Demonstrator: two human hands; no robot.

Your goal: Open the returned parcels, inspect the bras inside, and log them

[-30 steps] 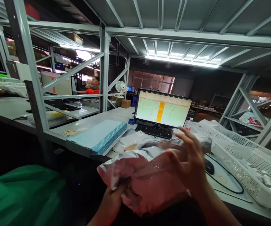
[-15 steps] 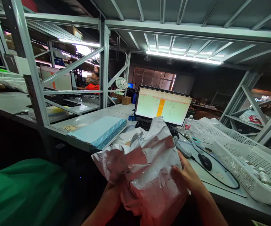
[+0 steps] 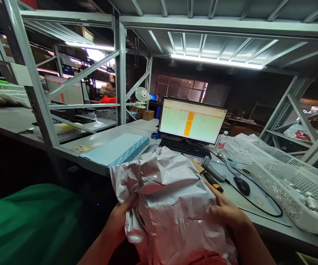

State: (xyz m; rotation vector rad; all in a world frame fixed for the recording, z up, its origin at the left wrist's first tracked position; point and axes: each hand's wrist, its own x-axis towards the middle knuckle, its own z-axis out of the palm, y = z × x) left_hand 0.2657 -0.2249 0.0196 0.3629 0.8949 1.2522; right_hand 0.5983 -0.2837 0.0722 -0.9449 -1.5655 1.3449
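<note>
A crumpled, shiny white plastic mailing bag (image 3: 172, 195) hangs in front of me at the desk's near edge. My left hand (image 3: 120, 217) grips its left side, the thumb lying over the plastic and the other fingers hidden behind. On the right edge, my right hand (image 3: 226, 209) is closed with its thumb on the front; its remaining fingers are partly behind the bag. Just beyond the right hand lie a yellow-and-black box cutter (image 3: 213, 182) and a grey handheld barcode scanner (image 3: 212, 170). What the bag contains, if anything, cannot be seen.
Behind the bag are a keyboard (image 3: 185, 147) and a monitor (image 3: 192, 121). A light-blue box (image 3: 114, 149) lies to the left. On the right are a mouse (image 3: 241, 186), a bottle (image 3: 223, 140) and white perforated baskets (image 3: 286, 206). A metal rack post (image 3: 31, 81) rises at left.
The bag has dropped lower and spread flatter, uncovering the keyboard and the box cutter. My left hand has come into clearer view on its left side; both hands keep hold.
</note>
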